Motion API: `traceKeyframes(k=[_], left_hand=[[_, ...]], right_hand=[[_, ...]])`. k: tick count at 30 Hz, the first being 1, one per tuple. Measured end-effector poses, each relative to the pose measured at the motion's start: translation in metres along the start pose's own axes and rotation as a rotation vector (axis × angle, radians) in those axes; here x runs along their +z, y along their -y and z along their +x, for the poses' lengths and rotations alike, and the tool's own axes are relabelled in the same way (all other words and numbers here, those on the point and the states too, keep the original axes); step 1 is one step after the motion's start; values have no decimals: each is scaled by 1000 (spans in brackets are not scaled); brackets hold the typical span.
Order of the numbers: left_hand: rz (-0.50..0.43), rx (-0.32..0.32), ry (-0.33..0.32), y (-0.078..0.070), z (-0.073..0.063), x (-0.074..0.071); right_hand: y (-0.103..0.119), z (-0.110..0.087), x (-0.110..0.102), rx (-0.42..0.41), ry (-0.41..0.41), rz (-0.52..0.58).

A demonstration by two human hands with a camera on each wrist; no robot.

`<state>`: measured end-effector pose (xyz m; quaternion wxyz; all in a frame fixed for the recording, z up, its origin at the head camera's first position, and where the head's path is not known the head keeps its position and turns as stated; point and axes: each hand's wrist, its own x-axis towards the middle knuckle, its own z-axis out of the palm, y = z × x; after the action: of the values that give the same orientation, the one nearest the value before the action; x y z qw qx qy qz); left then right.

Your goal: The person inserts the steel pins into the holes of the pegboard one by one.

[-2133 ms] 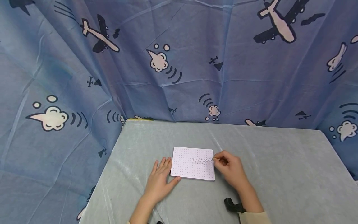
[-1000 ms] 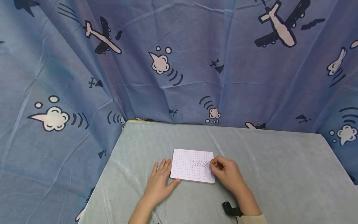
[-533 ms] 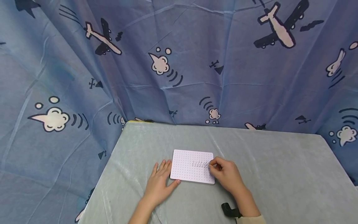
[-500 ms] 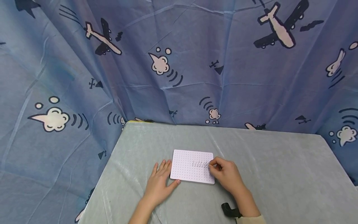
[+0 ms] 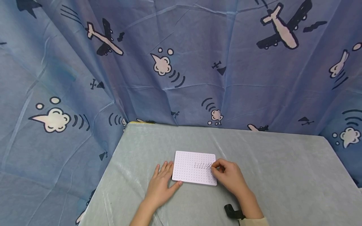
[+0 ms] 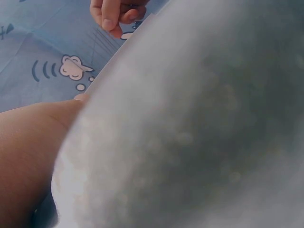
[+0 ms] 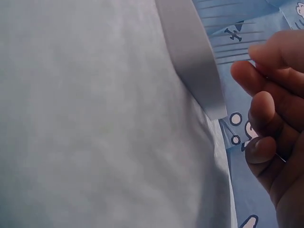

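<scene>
A white pegboard (image 5: 186, 172) with a grid of small holes lies on the cloth-covered table. Several thin metal pins (image 5: 200, 165) stand in a row on its right half, some leaning right. At the row's right end my right hand (image 5: 229, 175) pinches a thin pin between thumb and index finger. In the right wrist view, the board's edge (image 7: 194, 61) and the pins (image 7: 232, 45) show beside the fingertips (image 7: 244, 76). My left hand (image 5: 161, 185) lies flat with straight fingers against the board's left edge, its thumb at the lower edge. The left wrist view is mostly blurred cloth.
The pale grey-green cloth (image 5: 282, 175) covers the table around the board. A blue curtain with airplane prints (image 5: 192, 62) hangs behind and at the left. A black wrist device (image 5: 234, 212) sits at my right wrist, over the cloth.
My right hand has moved a little left, from beside the board's right edge to the right end of the pin row, and has since stayed almost still. The left hand keeps its place.
</scene>
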<state>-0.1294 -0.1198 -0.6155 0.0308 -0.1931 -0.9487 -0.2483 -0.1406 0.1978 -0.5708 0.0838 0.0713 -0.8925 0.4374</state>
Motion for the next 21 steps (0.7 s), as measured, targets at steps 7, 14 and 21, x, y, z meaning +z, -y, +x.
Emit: traceKeyframes(k=[7,14,21], left_hand=[[-5,-3,6,0,0,0],[-3,-4,2,-1,0,0],[-12,-5,0,-2,0,-1]], right_hand=[[-3,0,-9,41,0,1],[-13,0,-24,62,-38,-32],[-23,-1,-42,39,-92,-55]])
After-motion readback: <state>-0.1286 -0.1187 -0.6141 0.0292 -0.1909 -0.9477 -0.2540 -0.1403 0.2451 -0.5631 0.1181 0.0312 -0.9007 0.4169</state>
